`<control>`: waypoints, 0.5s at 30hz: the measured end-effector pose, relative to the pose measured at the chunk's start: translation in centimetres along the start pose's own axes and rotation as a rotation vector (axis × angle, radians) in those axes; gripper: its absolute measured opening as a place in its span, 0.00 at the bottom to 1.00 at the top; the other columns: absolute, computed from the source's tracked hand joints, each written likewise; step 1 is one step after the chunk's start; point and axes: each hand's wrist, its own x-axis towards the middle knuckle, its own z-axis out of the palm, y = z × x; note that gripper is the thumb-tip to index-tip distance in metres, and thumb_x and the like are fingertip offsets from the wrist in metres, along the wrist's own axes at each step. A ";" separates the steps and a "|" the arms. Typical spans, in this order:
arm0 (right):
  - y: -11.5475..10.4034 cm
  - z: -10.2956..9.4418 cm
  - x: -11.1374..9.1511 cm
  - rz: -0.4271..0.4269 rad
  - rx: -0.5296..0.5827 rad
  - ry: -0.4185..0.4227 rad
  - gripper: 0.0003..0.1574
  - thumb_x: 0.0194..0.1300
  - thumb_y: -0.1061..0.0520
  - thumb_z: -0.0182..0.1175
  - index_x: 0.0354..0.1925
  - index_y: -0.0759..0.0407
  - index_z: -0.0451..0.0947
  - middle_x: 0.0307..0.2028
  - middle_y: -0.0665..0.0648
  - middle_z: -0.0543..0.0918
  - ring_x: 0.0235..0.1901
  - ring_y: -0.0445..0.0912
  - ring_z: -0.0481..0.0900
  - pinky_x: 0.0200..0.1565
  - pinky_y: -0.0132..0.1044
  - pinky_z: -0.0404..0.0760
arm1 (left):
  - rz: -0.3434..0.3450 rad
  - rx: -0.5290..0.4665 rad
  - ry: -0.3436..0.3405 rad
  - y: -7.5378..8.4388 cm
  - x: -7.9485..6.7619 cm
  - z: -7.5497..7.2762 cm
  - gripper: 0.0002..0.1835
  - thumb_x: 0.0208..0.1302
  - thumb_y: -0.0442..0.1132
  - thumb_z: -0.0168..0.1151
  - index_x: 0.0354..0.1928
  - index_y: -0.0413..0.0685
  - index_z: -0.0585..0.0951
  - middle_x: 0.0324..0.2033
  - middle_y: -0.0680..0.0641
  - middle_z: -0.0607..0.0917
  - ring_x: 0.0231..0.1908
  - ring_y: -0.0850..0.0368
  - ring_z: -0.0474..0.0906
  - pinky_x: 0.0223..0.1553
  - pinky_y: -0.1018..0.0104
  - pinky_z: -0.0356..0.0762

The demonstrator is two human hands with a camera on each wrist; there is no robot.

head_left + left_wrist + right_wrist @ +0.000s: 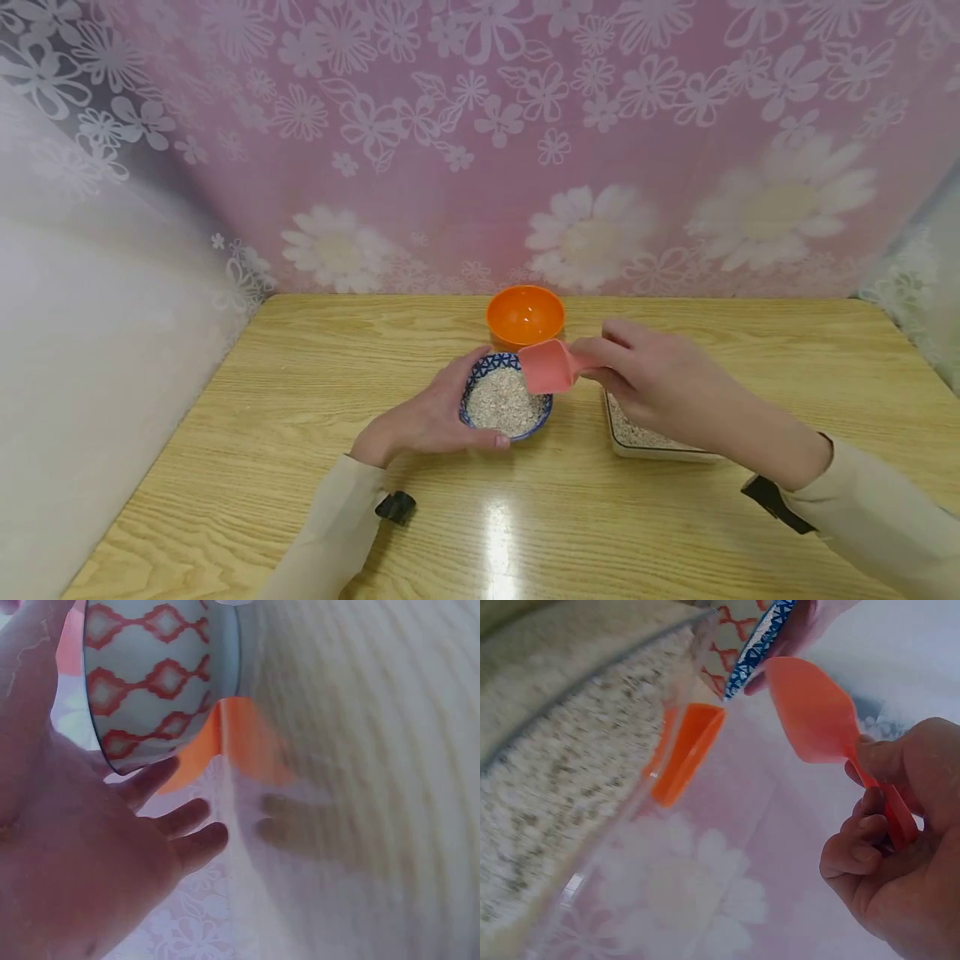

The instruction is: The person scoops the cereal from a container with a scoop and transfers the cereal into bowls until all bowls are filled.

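Note:
A bowl with a blue-patterned inside holds pale oat-like flakes. Its outside, in the left wrist view, is white with red motifs. My left hand grips the bowl from the left, thumb along the near side and fingers round the far side. In my right hand is the handle of a pink scoop, with thumb and curled fingers round it. The scoop hangs over the bowl's right rim, and no flakes show in it.
Behind the bowl stands an orange bowl. Under my right forearm, a rectangular container of flakes is partly hidden. The wooden table meets a pink flowered curtain at its back edge.

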 end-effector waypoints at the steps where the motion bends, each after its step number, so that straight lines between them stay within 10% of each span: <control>1: 0.2 0.1 -0.3 0.045 0.047 -0.003 0.25 0.52 0.67 0.75 0.49 0.53 0.83 0.29 0.46 0.71 0.23 0.33 0.59 0.23 0.25 0.62 | 0.005 0.003 0.018 0.1 0.0 0.0 0.65 0.51 0.62 0.78 0.83 0.59 0.46 0.79 0.50 0.56 0.75 0.47 0.58 0.74 0.41 0.62; 15: 3.2 -1.4 -6.2 0.673 0.430 -0.071 0.14 0.71 0.57 0.66 0.54 0.48 0.83 0.41 0.50 0.86 0.28 0.40 0.79 0.25 0.33 0.74 | 0.127 -0.020 0.253 3.8 -0.2 0.8 0.50 0.58 0.59 0.75 0.79 0.66 0.57 0.76 0.54 0.60 0.75 0.52 0.59 0.73 0.40 0.64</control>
